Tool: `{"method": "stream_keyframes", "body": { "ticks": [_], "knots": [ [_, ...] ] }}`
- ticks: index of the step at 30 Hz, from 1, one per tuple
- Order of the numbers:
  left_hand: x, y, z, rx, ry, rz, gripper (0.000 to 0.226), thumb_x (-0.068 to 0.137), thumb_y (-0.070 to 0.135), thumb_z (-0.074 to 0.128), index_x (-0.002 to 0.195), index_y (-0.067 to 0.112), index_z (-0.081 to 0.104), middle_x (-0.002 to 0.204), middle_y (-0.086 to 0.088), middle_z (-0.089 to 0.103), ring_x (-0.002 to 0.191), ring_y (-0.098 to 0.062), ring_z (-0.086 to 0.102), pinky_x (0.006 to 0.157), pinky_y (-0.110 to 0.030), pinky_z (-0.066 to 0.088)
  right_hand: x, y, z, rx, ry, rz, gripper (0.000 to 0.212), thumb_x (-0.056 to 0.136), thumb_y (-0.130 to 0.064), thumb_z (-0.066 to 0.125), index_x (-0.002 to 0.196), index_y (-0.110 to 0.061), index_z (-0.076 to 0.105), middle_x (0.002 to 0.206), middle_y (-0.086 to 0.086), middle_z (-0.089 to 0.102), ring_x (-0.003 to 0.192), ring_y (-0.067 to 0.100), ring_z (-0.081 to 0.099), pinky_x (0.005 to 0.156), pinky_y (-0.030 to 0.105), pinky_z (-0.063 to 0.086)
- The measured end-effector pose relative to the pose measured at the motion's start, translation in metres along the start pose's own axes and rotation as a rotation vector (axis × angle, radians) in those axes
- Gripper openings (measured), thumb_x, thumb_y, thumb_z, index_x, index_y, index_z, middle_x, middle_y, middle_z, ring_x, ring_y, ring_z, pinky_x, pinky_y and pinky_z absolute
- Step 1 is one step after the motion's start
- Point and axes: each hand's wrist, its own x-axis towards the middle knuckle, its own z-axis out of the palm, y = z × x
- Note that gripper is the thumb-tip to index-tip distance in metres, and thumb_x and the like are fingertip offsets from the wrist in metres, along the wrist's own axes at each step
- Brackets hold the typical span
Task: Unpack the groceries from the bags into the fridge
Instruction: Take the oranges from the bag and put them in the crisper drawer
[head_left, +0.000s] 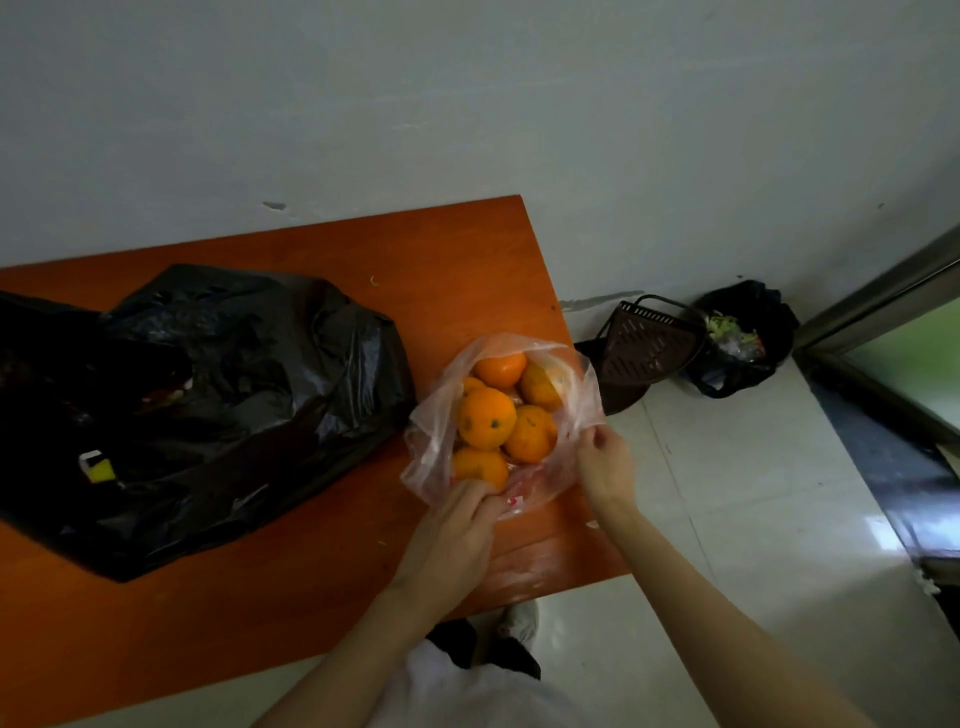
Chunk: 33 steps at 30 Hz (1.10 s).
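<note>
Oranges (493, 415) fill a clear plastic bag (431, 447) that sits near the right end of the orange-brown surface (311, 597), its mouth pulled wide so the fruit shows. Taking that bag as the landmark, the left hand (457, 525) is at its near edge, fingers curled and pinching the plastic just below the nearest orange, while the right hand (605, 467) is at its right edge, thumb and fingers closed on the film there. The bag thus lies between the two hands, slightly beyond them, with both touching it. To the left of the bag, almost touching it, a large black plastic bag (218, 405) lies crumpled and spread over much of the surface, with a small yellow and white item (96, 467) showing in a fold; what it is cannot be told. Beyond the bag to the right, off the surface and down on the floor by the wall, stand a dark brown basket (647, 348) and a black-lined waste bin (743, 338) holding scraps.
</note>
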Motion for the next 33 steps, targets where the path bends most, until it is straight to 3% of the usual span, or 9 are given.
{"method": "stream_keyframes", "body": {
  "ticks": [5, 7, 10, 13, 16, 20, 26, 30, 33],
  "knots": [
    [0.034, 0.016, -0.023, 0.127, 0.257, 0.174, 0.025, 0.083, 0.007, 0.05, 0.106, 0.014, 0.058, 0.112, -0.007, 0.06, 0.116, -0.025, 0.05, 0.1, -0.039, 0.038, -0.014, -0.05, -0.021, 0.233, 0.339, -0.263, 0.011, 0.096, -0.017, 0.043, 0.089, -0.011, 0.049, 0.079, -0.002, 0.048, 0.07, 0.006, 0.046, 0.062, 0.011, 0.037],
    [0.052, 0.008, -0.03, 0.215, 0.184, 0.07, 0.031, 0.081, 0.015, 0.056, 0.112, 0.015, 0.055, 0.121, -0.009, 0.057, 0.124, -0.028, 0.045, 0.103, -0.046, 0.036, -0.019, -0.069, -0.022, 0.169, 0.321, -0.498, 0.01, 0.095, -0.021, 0.044, 0.092, -0.013, 0.049, 0.086, 0.0, 0.05, 0.076, 0.009, 0.048, 0.069, 0.012, 0.037],
    [0.075, -0.011, -0.037, 0.308, -0.002, -0.038, 0.05, 0.074, 0.025, 0.071, 0.119, 0.013, 0.053, 0.133, -0.012, 0.05, 0.13, -0.03, 0.041, 0.106, -0.051, 0.033, -0.011, -0.076, -0.008, -0.098, 0.091, -0.796, 0.021, 0.094, -0.019, 0.041, 0.093, -0.006, 0.058, 0.089, 0.003, 0.056, 0.083, 0.016, 0.052, 0.076, 0.024, 0.04],
    [0.081, -0.028, -0.034, 0.32, -0.227, -0.027, 0.066, 0.082, 0.035, 0.065, 0.138, 0.016, 0.035, 0.15, -0.005, 0.028, 0.139, -0.023, 0.026, 0.112, -0.041, 0.02, 0.004, -0.06, 0.007, -0.213, -0.229, -0.616, 0.019, 0.095, -0.011, 0.043, 0.102, -0.005, 0.06, 0.096, 0.008, 0.062, 0.086, 0.022, 0.058, 0.074, 0.028, 0.042],
    [0.081, -0.041, -0.031, 0.263, -0.277, -0.05, 0.074, 0.082, 0.04, 0.065, 0.142, 0.024, 0.024, 0.149, -0.002, 0.021, 0.133, -0.023, 0.032, 0.101, -0.034, 0.035, 0.016, -0.031, 0.009, -0.478, -0.33, -0.461, 0.026, 0.093, -0.012, 0.045, 0.115, -0.007, 0.057, 0.118, 0.014, 0.058, 0.106, 0.031, 0.055, 0.088, 0.036, 0.043],
    [0.086, -0.044, -0.024, 0.196, -0.228, -0.135, 0.075, 0.078, 0.04, 0.069, 0.138, 0.028, 0.026, 0.145, -0.005, 0.023, 0.121, -0.027, 0.044, 0.087, -0.036, 0.048, 0.017, -0.019, 0.013, -0.74, -0.34, -0.461, 0.054, 0.086, -0.026, 0.06, 0.135, -0.019, 0.038, 0.139, 0.008, 0.036, 0.124, 0.03, 0.037, 0.101, 0.041, 0.037],
    [0.088, -0.041, -0.019, 0.014, -0.136, -0.194, 0.069, 0.076, 0.035, 0.072, 0.132, 0.024, 0.032, 0.138, 0.0, 0.033, 0.126, -0.02, 0.039, 0.091, -0.03, 0.045, 0.027, -0.018, 0.027, -0.685, -0.373, -0.296, 0.082, 0.075, -0.032, 0.073, 0.138, -0.022, 0.022, 0.139, 0.011, 0.034, 0.121, 0.033, 0.045, 0.093, 0.045, 0.046],
    [0.075, -0.043, -0.035, -0.271, -0.041, -0.334, 0.074, 0.074, 0.037, 0.074, 0.134, 0.029, 0.03, 0.133, 0.011, 0.035, 0.115, -0.003, 0.037, 0.09, -0.019, 0.036, 0.019, -0.013, 0.027, -0.639, -0.309, -0.338, 0.081, 0.079, -0.041, 0.065, 0.142, -0.025, 0.017, 0.144, 0.01, 0.031, 0.123, 0.032, 0.045, 0.093, 0.043, 0.045],
    [0.07, -0.047, -0.042, -0.387, -0.047, -0.384, 0.068, 0.075, 0.039, 0.073, 0.13, 0.03, 0.034, 0.127, 0.006, 0.043, 0.113, -0.009, 0.044, 0.093, -0.027, 0.042, 0.001, -0.004, 0.015, -0.553, -0.198, -0.386, 0.076, 0.081, -0.046, 0.06, 0.142, -0.028, 0.019, 0.141, 0.007, 0.033, 0.118, 0.029, 0.046, 0.088, 0.038, 0.047]
  ]
}}
